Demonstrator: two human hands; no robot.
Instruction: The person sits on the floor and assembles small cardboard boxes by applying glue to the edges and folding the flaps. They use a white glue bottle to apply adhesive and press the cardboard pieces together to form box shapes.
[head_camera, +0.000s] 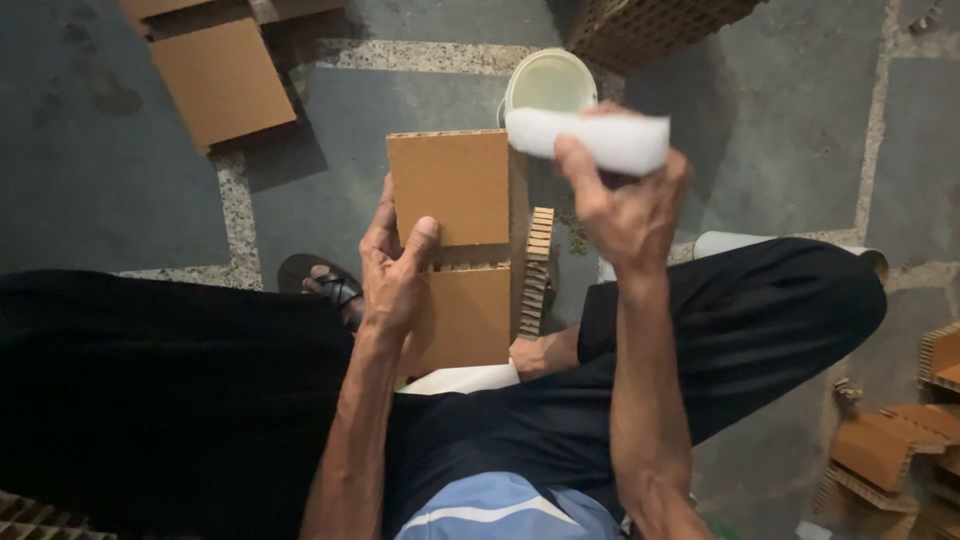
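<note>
My left hand (395, 265) grips a brown honeycomb cardboard piece (455, 185) by its left edge, thumb pressed on its face where two flat panels meet at a fold. My right hand (625, 205) is raised above and to the right of it, closed around a white foam block (590, 138). The block hovers just off the cardboard's top right corner. A strip of the cardboard's ribbed core (537, 270) shows along the right side. My legs in dark trousers frame the piece, which rests between my knees.
A white bucket (550, 82) stands on the stone floor just beyond the cardboard. Flat cardboard sheets (222, 80) lie at the top left, a honeycomb stack (650, 25) at the top, and folded pieces (890, 445) at the right. A sandalled foot (325, 285) is beside my left hand.
</note>
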